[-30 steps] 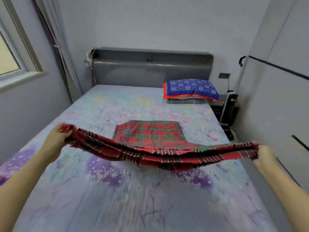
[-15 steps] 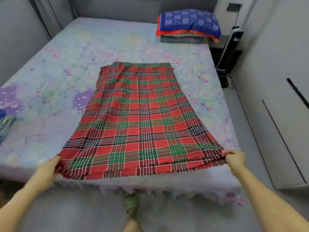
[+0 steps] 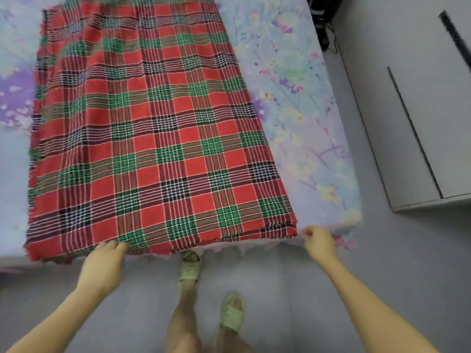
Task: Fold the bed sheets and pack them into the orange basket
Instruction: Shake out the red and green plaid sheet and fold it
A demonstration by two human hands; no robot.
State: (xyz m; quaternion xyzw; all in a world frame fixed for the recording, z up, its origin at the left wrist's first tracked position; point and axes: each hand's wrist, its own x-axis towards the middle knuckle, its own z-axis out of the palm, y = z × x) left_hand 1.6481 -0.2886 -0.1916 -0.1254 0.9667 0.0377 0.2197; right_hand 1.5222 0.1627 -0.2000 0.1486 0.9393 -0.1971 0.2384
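Plaid sheet [image 3: 153,136] lay spread flat at foot edge of bed [image 3: 305,123], far end cut off by frame. Left hand [image 3: 104,261] at near hem, fingertips blurred, grip unreadable. Right hand [image 3: 318,242] loosely curled, empty, just beside near right corner; had gripped that corner half a second before.

A bed under a pale blue cover printed with purple and pink flowers [image 3: 293,98] stretches away from both hands. One red, green and black plaid woven sheet [image 3: 158,138] lies flat on it (frayed along the near edge). That edge meets the left hand [image 3: 104,263] and ends just beside the right hand [image 3: 318,242].
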